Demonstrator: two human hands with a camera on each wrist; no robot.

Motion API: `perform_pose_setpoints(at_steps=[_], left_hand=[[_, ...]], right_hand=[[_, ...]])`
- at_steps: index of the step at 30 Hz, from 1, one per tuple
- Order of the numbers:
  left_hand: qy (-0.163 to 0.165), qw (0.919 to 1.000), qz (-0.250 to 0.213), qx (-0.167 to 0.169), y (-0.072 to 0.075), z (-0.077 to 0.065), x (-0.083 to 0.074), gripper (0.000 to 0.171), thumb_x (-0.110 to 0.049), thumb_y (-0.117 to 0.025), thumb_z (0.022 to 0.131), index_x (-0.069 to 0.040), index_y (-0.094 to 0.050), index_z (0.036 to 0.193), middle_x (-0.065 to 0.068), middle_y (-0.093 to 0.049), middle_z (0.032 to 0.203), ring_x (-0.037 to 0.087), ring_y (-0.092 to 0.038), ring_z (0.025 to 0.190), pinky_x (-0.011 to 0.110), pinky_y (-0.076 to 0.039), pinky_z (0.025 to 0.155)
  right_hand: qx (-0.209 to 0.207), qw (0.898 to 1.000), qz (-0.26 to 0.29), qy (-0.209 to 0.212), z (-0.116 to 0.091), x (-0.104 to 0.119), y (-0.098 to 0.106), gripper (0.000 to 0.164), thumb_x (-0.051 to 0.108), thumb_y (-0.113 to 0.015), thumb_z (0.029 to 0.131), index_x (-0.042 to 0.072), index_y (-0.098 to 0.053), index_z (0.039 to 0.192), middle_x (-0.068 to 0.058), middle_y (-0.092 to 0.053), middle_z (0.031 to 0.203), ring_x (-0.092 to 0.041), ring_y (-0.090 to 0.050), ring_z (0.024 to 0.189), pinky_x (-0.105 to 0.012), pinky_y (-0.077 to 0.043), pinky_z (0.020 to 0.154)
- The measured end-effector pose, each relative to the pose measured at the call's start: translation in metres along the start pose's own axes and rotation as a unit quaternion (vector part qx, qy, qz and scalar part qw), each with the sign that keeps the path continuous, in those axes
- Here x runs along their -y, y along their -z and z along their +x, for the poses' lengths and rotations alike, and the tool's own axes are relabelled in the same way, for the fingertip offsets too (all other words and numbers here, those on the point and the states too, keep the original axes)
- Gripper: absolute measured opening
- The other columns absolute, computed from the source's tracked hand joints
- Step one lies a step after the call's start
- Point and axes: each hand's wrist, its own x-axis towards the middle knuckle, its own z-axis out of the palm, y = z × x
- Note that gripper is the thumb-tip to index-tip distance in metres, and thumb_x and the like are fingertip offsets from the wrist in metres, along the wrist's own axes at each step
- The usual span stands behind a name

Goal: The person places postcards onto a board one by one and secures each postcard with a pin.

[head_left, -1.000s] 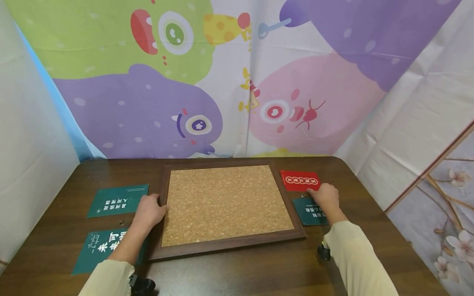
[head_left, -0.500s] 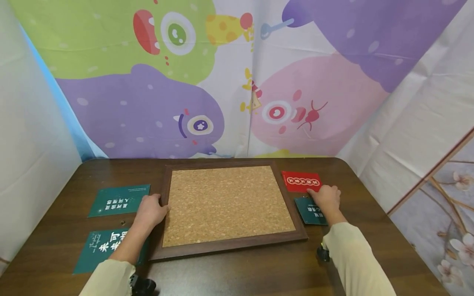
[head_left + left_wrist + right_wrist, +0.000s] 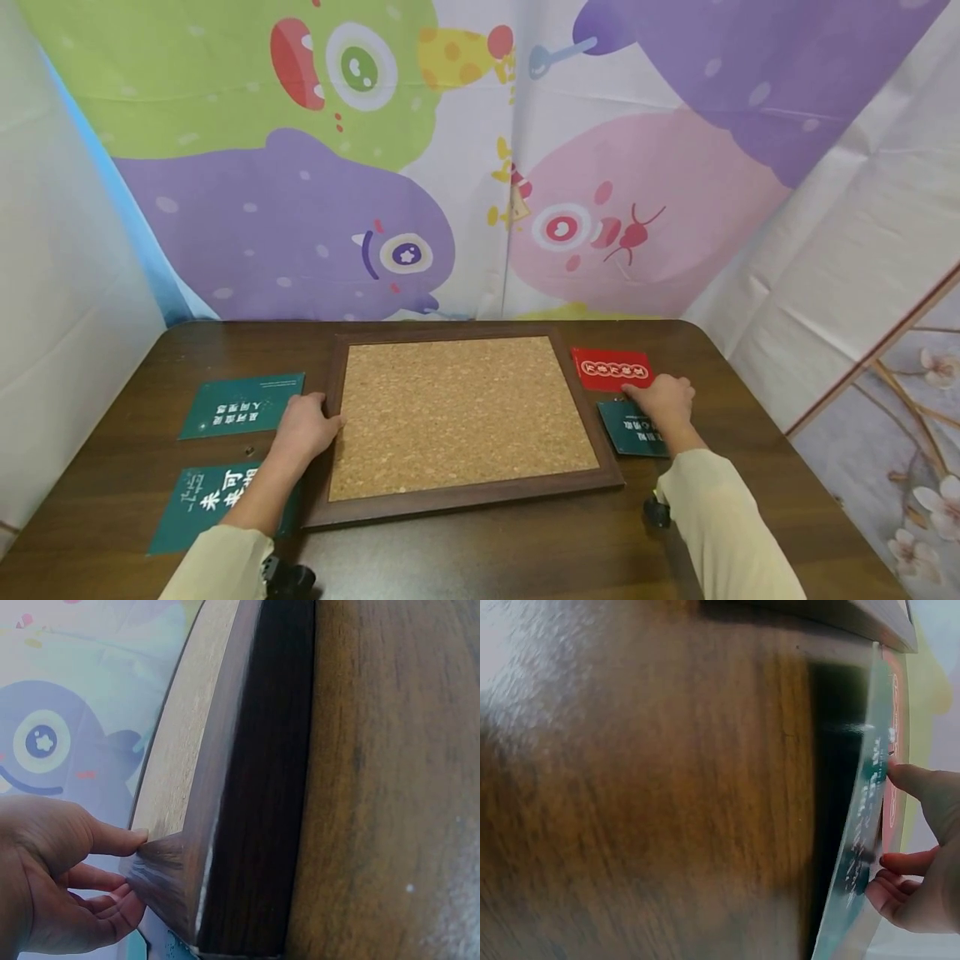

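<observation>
My left hand (image 3: pixel 306 427) grips the left side of a framed cork board (image 3: pixel 465 417), which lies flat on the table. In the left wrist view its thumb lies on the brown wooden frame (image 3: pixel 169 877), with the other fingers at the outer edge. At the board's right, my right hand (image 3: pixel 662 402) touches the far edge of a small dark green card (image 3: pixel 630 429). The right wrist view has the thumb and fingers (image 3: pixel 900 900) spread apart along this card; whether they pinch it cannot be made out. A red card (image 3: pixel 609 368) lies just beyond.
Two larger green cards, an upper one (image 3: pixel 240 404) and a lower one (image 3: pixel 180 517), lie left of the board, the lower partly under my forearm. A tiny metallic piece (image 3: pixel 250 451) sits between them. The brown table (image 3: pixel 465 554) backs onto a cartoon-print curtain (image 3: pixel 480 275).
The right hand and the small green card have shifted very slightly. The left hand and the cork board stay in place.
</observation>
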Motion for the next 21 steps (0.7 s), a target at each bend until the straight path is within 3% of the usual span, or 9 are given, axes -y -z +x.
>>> perform_pose_setpoints(at_steps=[4, 7, 10, 13, 15, 17, 18, 21], left_hand=[[-0.001, 1.0, 0.0, -0.002, 0.0, 0.0, 0.0, 0.053, -0.017, -0.054, 0.084, 0.016, -0.037, 0.123, 0.036, -0.039, 0.117, 0.046, -0.04, 0.108, 0.053, -0.038, 0.088], [-0.001, 1.0, 0.001, -0.002, -0.001, 0.0, 0.001, 0.053, -0.017, -0.053, 0.084, 0.016, -0.037, 0.123, 0.036, -0.039, 0.117, 0.046, -0.04, 0.108, 0.054, -0.038, 0.088], [-0.001, 1.0, 0.0, -0.002, -0.001, 0.0, 0.001, 0.053, -0.017, -0.053, 0.084, 0.016, -0.037, 0.123, 0.036, -0.039, 0.117, 0.045, -0.04, 0.108, 0.054, -0.038, 0.088], [0.0, 1.0, -0.002, -0.002, -0.001, 0.0, 0.001, 0.053, -0.017, -0.053, 0.085, 0.016, -0.037, 0.123, 0.035, -0.039, 0.117, 0.045, -0.04, 0.108, 0.054, -0.038, 0.088], [-0.001, 1.0, -0.003, -0.003, -0.001, 0.0, 0.001, 0.053, -0.018, -0.053, 0.085, 0.016, -0.037, 0.123, 0.036, -0.039, 0.117, 0.045, -0.04, 0.108, 0.054, -0.038, 0.088], [-0.001, 1.0, -0.004, -0.003, -0.001, 0.001, 0.001, 0.054, -0.018, -0.053, 0.085, 0.016, -0.037, 0.123, 0.036, -0.039, 0.117, 0.046, -0.04, 0.108, 0.054, -0.038, 0.088], [-0.001, 1.0, -0.003, -0.004, -0.001, 0.001, 0.001, 0.053, -0.018, -0.054, 0.085, 0.016, -0.037, 0.123, 0.036, -0.039, 0.117, 0.046, -0.04, 0.108, 0.054, -0.038, 0.088], [0.0, 1.0, -0.004, -0.004, -0.001, 0.001, 0.001, 0.054, -0.017, -0.054, 0.085, 0.016, -0.037, 0.123, 0.036, -0.039, 0.118, 0.046, -0.039, 0.109, 0.054, -0.038, 0.088]], right_hand=[[-0.025, 1.0, 0.001, -0.004, 0.0, 0.0, 0.004, 0.067, 0.048, -0.059, 0.075, -0.016, -0.057, 0.094, -0.028, -0.056, 0.092, -0.038, -0.042, 0.09, -0.048, -0.033, 0.08], [-0.051, 0.998, 0.031, -0.01, -0.001, 0.0, 0.007, 0.065, 0.045, -0.062, 0.074, -0.017, -0.057, 0.094, -0.03, -0.056, 0.092, -0.04, -0.043, 0.091, -0.049, -0.034, 0.08], [-0.07, 0.992, 0.101, -0.03, 0.0, 0.0, 0.012, 0.057, 0.038, -0.064, 0.075, -0.015, -0.058, 0.096, -0.031, -0.057, 0.097, -0.043, -0.046, 0.093, -0.049, -0.037, 0.082], [-0.072, 0.976, 0.194, -0.067, 0.001, -0.001, 0.016, 0.048, 0.032, -0.062, 0.078, -0.01, -0.059, 0.101, -0.029, -0.057, 0.105, -0.041, -0.048, 0.098, -0.047, -0.039, 0.083], [-0.062, 0.957, 0.268, -0.097, 0.001, -0.001, 0.019, 0.044, 0.029, -0.059, 0.08, -0.007, -0.058, 0.106, -0.026, -0.055, 0.109, -0.035, -0.048, 0.096, -0.042, -0.041, 0.083], [-0.044, 0.924, 0.357, -0.125, 0.002, -0.001, 0.023, 0.043, 0.024, -0.058, 0.082, -0.007, -0.055, 0.111, -0.022, -0.056, 0.106, -0.026, -0.055, 0.091, -0.037, -0.045, 0.082], [-0.033, 0.903, 0.405, -0.139, 0.002, -0.001, 0.024, 0.042, 0.022, -0.057, 0.083, -0.006, -0.053, 0.114, -0.019, -0.057, 0.101, -0.02, -0.058, 0.083, -0.033, -0.048, 0.079], [-0.002, 0.822, 0.542, -0.174, 0.002, -0.001, 0.029, 0.044, 0.012, -0.056, 0.083, -0.007, -0.045, 0.121, -0.006, -0.057, 0.083, -0.009, -0.062, 0.061, -0.028, -0.053, 0.071]])
